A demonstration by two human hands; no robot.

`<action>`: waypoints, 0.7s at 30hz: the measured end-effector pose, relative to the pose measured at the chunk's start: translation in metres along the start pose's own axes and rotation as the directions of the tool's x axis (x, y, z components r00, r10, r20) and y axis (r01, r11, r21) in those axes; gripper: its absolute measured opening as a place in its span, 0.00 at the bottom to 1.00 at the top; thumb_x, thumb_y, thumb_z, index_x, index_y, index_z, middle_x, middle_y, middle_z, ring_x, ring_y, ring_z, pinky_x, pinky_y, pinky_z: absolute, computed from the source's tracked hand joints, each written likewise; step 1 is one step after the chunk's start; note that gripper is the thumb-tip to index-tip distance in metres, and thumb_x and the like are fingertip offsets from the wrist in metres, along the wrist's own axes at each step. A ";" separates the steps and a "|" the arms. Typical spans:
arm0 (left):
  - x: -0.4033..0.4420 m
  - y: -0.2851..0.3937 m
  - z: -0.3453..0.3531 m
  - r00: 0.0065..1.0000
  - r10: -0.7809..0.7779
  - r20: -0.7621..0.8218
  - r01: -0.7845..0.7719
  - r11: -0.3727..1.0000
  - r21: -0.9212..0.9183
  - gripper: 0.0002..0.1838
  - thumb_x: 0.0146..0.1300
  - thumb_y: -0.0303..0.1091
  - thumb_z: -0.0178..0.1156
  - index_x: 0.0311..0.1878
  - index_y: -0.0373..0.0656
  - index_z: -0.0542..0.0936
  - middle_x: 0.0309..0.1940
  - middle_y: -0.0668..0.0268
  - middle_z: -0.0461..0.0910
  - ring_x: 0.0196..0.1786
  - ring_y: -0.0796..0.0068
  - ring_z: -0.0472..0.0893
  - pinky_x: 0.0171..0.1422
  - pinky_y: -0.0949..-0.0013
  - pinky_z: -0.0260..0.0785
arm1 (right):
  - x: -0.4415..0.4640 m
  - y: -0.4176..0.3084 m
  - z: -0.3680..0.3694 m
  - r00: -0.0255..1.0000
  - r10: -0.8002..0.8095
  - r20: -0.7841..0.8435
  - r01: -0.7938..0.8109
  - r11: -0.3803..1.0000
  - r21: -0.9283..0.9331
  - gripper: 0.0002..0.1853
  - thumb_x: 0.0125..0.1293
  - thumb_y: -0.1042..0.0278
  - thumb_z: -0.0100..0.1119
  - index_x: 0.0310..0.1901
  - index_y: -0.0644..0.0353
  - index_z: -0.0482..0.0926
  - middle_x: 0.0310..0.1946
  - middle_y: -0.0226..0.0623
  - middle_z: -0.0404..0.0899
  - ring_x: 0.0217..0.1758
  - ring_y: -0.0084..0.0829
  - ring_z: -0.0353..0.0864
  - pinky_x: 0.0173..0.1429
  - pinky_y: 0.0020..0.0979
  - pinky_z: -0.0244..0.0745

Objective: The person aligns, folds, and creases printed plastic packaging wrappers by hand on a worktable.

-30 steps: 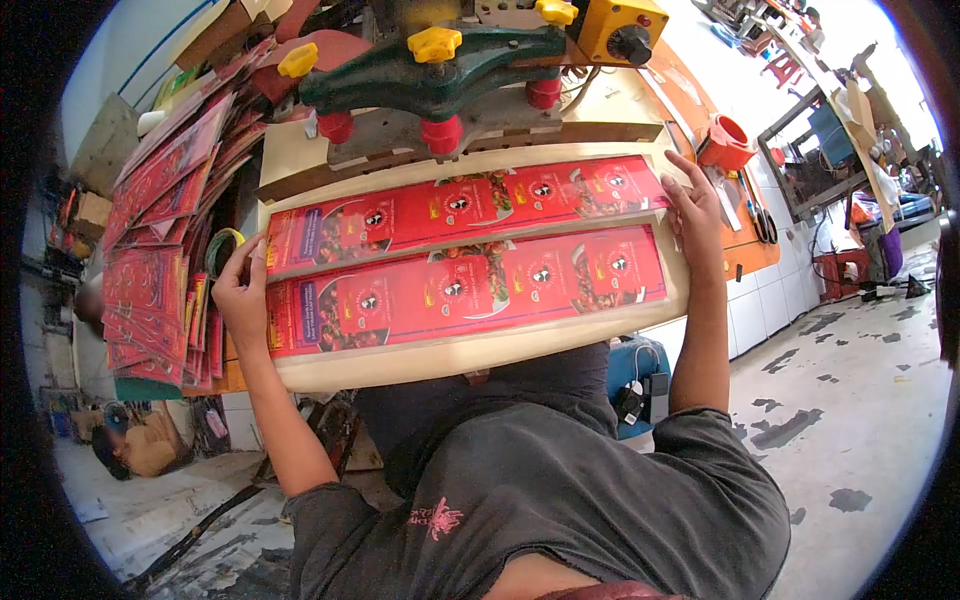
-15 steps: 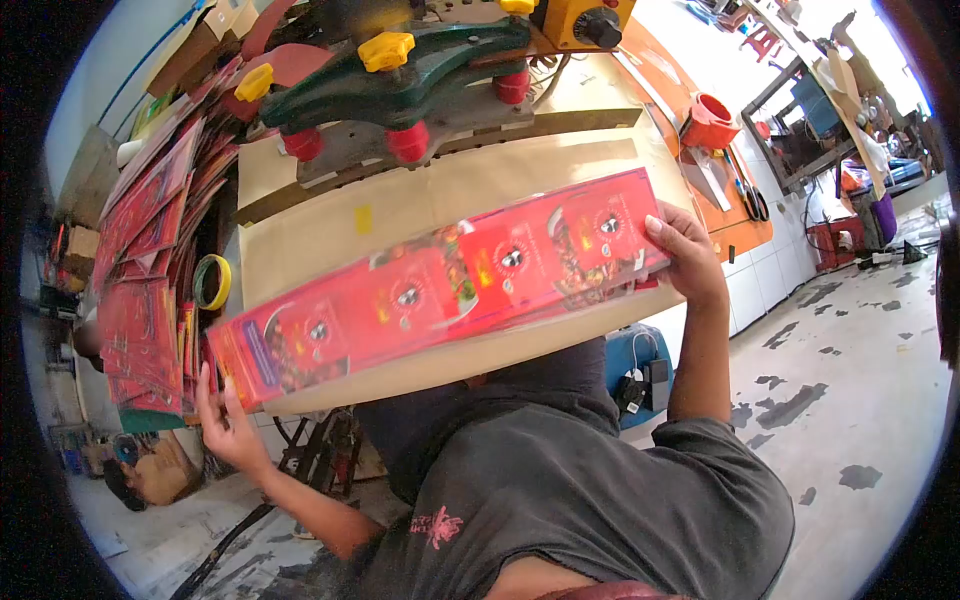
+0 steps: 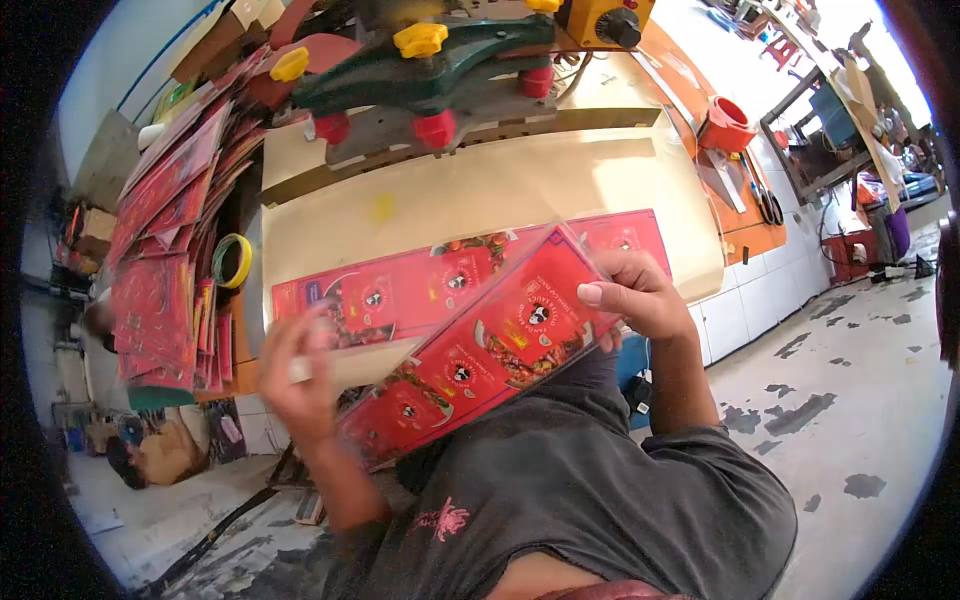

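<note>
My right hand (image 3: 645,295) pinches a long red printed plastic strip (image 3: 505,345) near its upper right end. The strip tilts down to the left above my lap, showing panda logos and food pictures. Beneath and behind it, a similar red printed sheet (image 3: 375,295) lies on the cream work board (image 3: 500,185), partly covered. My left hand (image 3: 300,375) is raised left of the held strip, in front of the lying sheet's left end. Motion smears its fingers, so I cannot make out their pose or whether they touch anything.
A green metal press (image 3: 440,70) with yellow knobs and red feet stands behind the board. Piled red printed sheets (image 3: 155,310) and a yellow tape roll (image 3: 233,261) are at the left. A red tape dispenser (image 3: 727,125) and black-handled scissors (image 3: 768,205) lie at the right.
The red strips were stretched together between both hands over the board. One now lies on the board; the other is angled toward me in my right hand. My left hand has moved right and up.
</note>
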State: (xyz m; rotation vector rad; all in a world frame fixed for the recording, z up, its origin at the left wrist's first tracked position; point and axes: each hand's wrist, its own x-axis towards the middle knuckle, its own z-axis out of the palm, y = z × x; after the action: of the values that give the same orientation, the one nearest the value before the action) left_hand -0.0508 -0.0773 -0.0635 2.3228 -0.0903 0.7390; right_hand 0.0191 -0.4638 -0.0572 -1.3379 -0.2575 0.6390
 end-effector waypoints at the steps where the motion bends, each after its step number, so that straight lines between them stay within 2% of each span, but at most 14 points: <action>1: 0.007 0.017 0.017 0.993 0.099 0.067 -0.097 0.995 -0.036 0.12 0.65 0.29 0.66 0.50 0.36 0.86 0.41 0.57 0.87 0.40 0.66 0.85 0.47 0.65 0.76 | 0.000 -0.004 0.004 1.000 0.015 0.017 -0.015 0.999 -0.034 0.16 0.75 0.60 0.61 0.51 0.68 0.81 0.31 0.32 0.84 0.20 0.20 0.81 0.21 0.21 0.74; 3: 0.022 0.060 0.042 0.974 0.122 0.190 -0.095 0.985 -0.141 0.12 0.61 0.27 0.69 0.48 0.37 0.87 0.38 0.58 0.86 0.39 0.64 0.85 0.46 0.64 0.76 | 0.001 -0.002 0.006 0.998 0.045 0.043 -0.041 0.996 -0.084 0.16 0.75 0.62 0.61 0.52 0.68 0.81 0.30 0.32 0.84 0.20 0.19 0.81 0.22 0.20 0.73; 5: 0.039 0.083 0.062 0.943 0.256 0.213 -0.207 0.952 -0.226 0.12 0.60 0.28 0.70 0.48 0.39 0.87 0.37 0.60 0.84 0.39 0.61 0.84 0.45 0.62 0.75 | 0.001 -0.004 0.011 0.997 0.035 0.066 -0.029 0.996 -0.083 0.16 0.75 0.63 0.61 0.53 0.68 0.81 0.30 0.31 0.84 0.20 0.19 0.80 0.22 0.20 0.73; 11: 0.064 0.106 0.092 0.878 0.428 0.214 -0.374 0.893 -0.252 0.10 0.57 0.29 0.69 0.43 0.41 0.85 0.35 0.63 0.83 0.39 0.60 0.82 0.45 0.60 0.69 | -0.005 -0.009 0.018 0.998 0.015 0.061 -0.008 0.994 -0.108 0.16 0.75 0.64 0.60 0.56 0.68 0.80 0.30 0.30 0.84 0.21 0.18 0.80 0.23 0.21 0.73; 21: 0.065 0.108 0.102 0.881 0.423 0.212 -0.379 0.899 -0.219 0.07 0.57 0.27 0.67 0.39 0.43 0.84 0.33 0.65 0.83 0.37 0.64 0.82 0.46 0.61 0.66 | -0.002 -0.005 0.015 0.995 0.012 0.096 0.002 0.990 -0.143 0.16 0.76 0.63 0.60 0.57 0.67 0.80 0.29 0.30 0.83 0.22 0.18 0.80 0.24 0.21 0.74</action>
State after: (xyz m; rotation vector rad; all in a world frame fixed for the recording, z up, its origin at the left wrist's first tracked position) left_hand 0.0248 -0.2157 -0.0259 2.2412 -0.7474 0.5935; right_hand 0.0112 -0.4535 -0.0489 -1.4474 -0.3845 0.7006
